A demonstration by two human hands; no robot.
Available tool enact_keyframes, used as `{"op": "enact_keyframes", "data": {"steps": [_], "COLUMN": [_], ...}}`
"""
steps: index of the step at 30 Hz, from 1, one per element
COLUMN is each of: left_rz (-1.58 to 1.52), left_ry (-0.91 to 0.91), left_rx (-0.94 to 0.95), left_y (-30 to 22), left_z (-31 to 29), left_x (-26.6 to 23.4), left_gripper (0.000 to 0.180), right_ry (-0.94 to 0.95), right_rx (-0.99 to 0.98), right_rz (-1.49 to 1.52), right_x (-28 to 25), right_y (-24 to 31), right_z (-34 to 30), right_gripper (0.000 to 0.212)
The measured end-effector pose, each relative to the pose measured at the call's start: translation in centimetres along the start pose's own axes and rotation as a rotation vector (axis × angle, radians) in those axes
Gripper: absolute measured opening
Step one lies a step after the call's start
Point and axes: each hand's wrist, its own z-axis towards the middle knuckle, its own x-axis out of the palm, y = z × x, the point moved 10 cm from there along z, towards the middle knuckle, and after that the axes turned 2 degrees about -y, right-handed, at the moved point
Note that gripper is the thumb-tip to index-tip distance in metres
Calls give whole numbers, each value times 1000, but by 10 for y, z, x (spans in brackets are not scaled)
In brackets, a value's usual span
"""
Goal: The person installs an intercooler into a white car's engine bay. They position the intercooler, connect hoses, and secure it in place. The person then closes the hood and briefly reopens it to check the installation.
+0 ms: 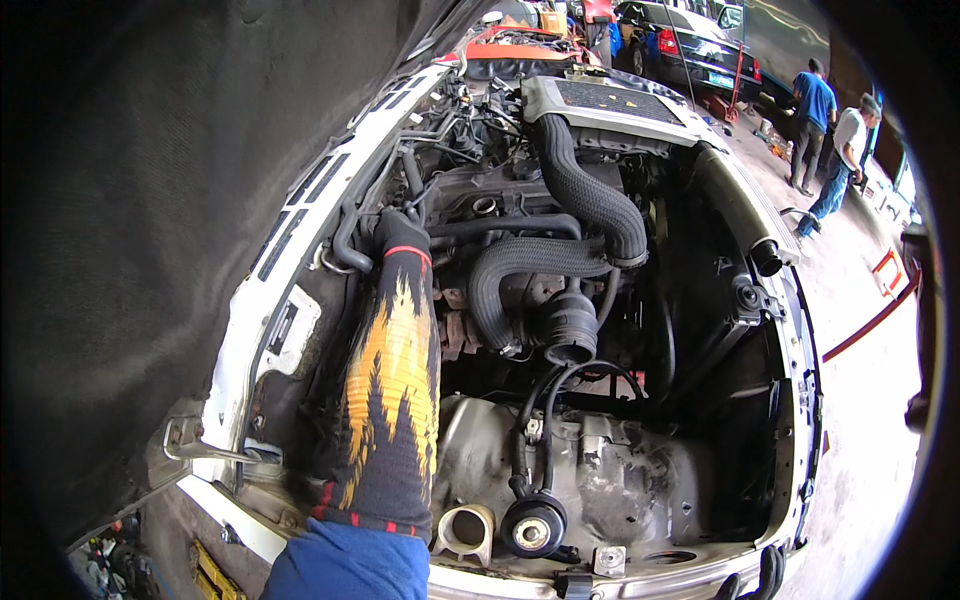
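Observation:
My left arm, in a blue sleeve and a black, yellow and red protective sleeve, reaches deep into a car's engine bay. My left hand, in a dark glove, is at the far left side of the engine among hoses and wires. Its fingers look curled, but what they hold is hidden. A dark hose runs down beside the knuckles, and a bent hose lies left of the wrist. Right of the hand is a round open neck on the engine. My right hand is out of sight.
A raised hood fills the left. Thick ribbed hoses cross the engine, one reaching the intercooler. An open-ended rubber duct sits nearer. Two people stand at the upper right, near a dark car.

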Motion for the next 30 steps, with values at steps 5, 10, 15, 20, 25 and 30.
{"op": "enact_keyframes", "data": {"steps": [5,10,15,20,25,30], "left_rz": [290,12,-1008,-1039,-804,-741], "left_ry": [52,-141,-659,-705,-655,-318], "left_rx": [43,-23,-99,-57,-33,-258], "left_y": [-10,7,48,39,26,27], "left_z": [-1,22,61,42,-35,-78], "left_x": [-8,8,46,30,-35,-40], "left_gripper": [55,36,52,55,62,68], "right_ry": [1,12,8,13,16,7], "right_rx": [-8,-9,-4,0,-10,1], "right_rz": [11,9,9,3,13,37], "right_x": [0,0,0,0,1,-1], "right_y": [0,0,-1,0,3,1], "right_z": [0,0,0,1,2,1], "right_gripper": [43,42,41,40,40,40]}}
